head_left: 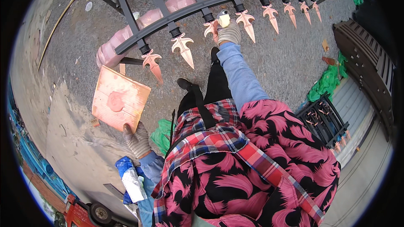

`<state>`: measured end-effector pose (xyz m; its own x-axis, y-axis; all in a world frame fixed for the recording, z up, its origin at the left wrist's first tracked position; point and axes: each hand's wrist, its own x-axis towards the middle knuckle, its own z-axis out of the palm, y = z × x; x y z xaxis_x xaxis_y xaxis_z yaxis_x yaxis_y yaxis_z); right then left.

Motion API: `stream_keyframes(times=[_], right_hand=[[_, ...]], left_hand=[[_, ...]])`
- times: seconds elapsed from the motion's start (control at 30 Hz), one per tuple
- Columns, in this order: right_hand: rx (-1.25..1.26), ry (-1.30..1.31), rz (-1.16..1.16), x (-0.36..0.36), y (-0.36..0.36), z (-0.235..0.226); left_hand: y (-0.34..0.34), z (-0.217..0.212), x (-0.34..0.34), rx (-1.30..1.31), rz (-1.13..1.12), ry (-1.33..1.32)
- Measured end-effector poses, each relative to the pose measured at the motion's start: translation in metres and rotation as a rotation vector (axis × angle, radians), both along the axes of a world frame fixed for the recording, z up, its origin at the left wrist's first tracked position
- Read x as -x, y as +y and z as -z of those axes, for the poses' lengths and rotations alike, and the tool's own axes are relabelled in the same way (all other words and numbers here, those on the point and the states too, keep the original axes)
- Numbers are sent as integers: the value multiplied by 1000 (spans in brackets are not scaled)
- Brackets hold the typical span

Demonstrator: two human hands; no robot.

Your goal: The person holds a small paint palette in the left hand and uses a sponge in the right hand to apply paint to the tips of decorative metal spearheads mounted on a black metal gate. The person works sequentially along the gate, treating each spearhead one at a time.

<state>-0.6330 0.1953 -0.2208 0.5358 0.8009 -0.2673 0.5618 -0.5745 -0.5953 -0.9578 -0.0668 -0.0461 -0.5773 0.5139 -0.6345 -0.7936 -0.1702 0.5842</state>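
A flat square board (108, 104), copper-coloured with a wet-looking puddle of copper paint in its middle, is gripped at its lower edge by my left hand (136, 139), in a grey striped glove. My right hand (229, 33), gloved alike, is closed on a small cream-coloured piece with a grey rounded end (224, 18); its exact kind is unclear. That hand is at one copper-coloured spearhead finial (209, 29) on the dark metal railing (185, 15), and partly hides it. Further copper finials (183, 49) line the railing on both sides.
Pink wrapped padding (149, 19) lies under the railing on the gravelly ground. Brown metal panels (362, 54), green netting (323, 84) and a smaller black railing piece (324, 120) are at the right. A blue-and-white package (131, 180) is by my left forearm; a red vehicle (80, 214) stands lower left.
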Motion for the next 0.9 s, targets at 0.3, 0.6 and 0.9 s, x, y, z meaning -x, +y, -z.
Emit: stream_keyframes(times=[0.3,0.6,0.9], right_hand=[[170,-134,-293,-3,-10,-27],[287,-150,-357,-56,-98,-83],[218,-27,-575,63,-60,-71]], left_hand=[[-3,8,14,-46,-2,-28],[21,12,6,-113,117,-100],[26,9,7,-100,207,-94]])
